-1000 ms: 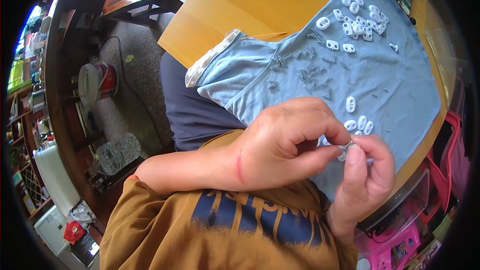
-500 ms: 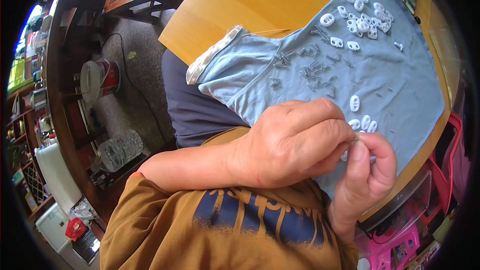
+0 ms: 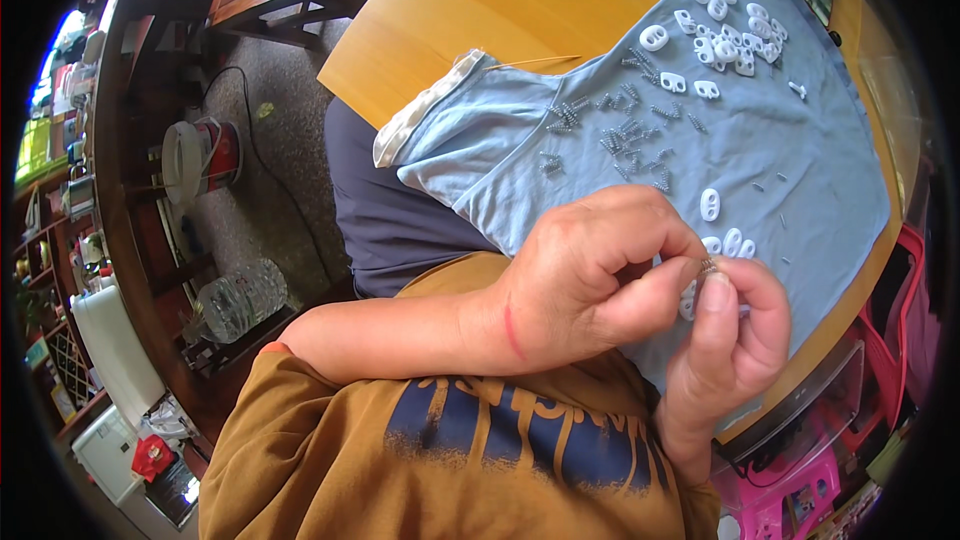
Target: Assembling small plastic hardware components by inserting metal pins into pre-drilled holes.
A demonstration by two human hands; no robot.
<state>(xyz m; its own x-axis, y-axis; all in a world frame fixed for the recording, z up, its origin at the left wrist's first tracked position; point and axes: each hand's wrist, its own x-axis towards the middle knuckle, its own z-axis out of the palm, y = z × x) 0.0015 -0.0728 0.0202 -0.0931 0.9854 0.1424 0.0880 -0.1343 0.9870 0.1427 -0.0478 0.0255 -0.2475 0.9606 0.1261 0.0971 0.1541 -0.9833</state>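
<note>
My left hand (image 3: 600, 280) reaches across from the left, thumb and forefinger pinched together. Tip to tip with it, my right hand (image 3: 735, 340) is closed in a pinch too. Between the fingertips sits a small metal spring (image 3: 708, 265), gripped from both sides. Just beyond the fingers lie several white oval two-hole cord-lock pieces (image 3: 710, 204), some partly covered by my hands. A white bit shows beside my right fingers; what it is, I cannot make out. Farther off, many small springs (image 3: 625, 135) are scattered on the light blue cloth (image 3: 820, 150).
A heap of white cord-lock parts (image 3: 725, 48) rests at the cloth's far end. One loose white piece (image 3: 797, 90) and tiny pins (image 3: 782, 177) lie nearer. The cloth covers part of a wooden table (image 3: 450, 10). Left on the floor is a bucket (image 3: 222, 152).
My left hand has rolled and its fingers have opened out slightly from the right fingertips, so the small spring between them now shows. My right hand has barely moved.
</note>
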